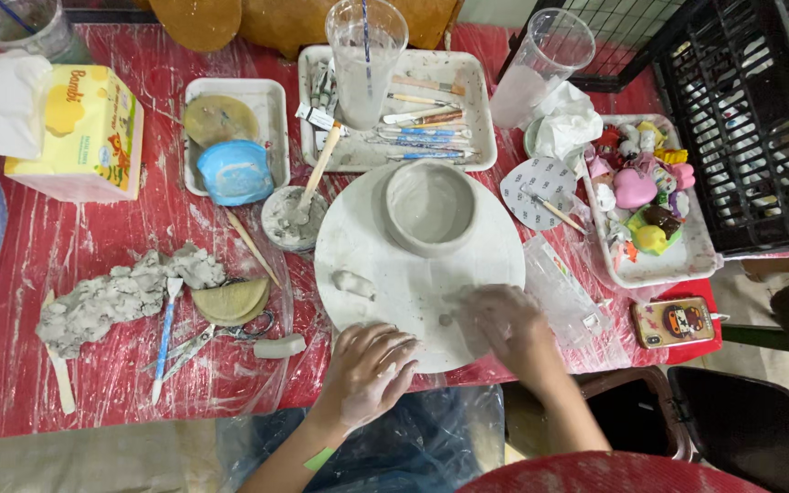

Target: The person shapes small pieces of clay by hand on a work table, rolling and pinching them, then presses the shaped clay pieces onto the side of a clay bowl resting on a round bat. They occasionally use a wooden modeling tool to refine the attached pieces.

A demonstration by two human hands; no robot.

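- A yellow tissue box (84, 137) sat far to the left on the red table cover (11, 365).
- A big lump of grey clay (111, 297) lay near it, with a blue-handled tool (164, 338) and scissors (203, 340) just beside it.
- A white tray (271, 100) behind held a blue sponge (235, 171).
- The left hand (369, 370) rested at the near edge of the round white board (417, 265). Its fingers were curled loosely and held nothing that showed.
- A small bit of clay (354, 284) lay on the board, apart from both hands.
- The grey clay bowl (429, 205) stood at the back of the board, well away from the hands.
- The right hand (504, 319) was blurry. It lay flat on the board with fingers spread, so it gripped nothing. A tiny clay ball (447, 319) sat just beside it.
- The tall cup of cloudy water (364, 64) stood just behind the bowl. A bump from a reaching arm could tip it onto the soft bowl.
- A phone (673, 321) lay near the table edge on the right. A wet, clay-covered hand or an elbow could smear it or knock it off.
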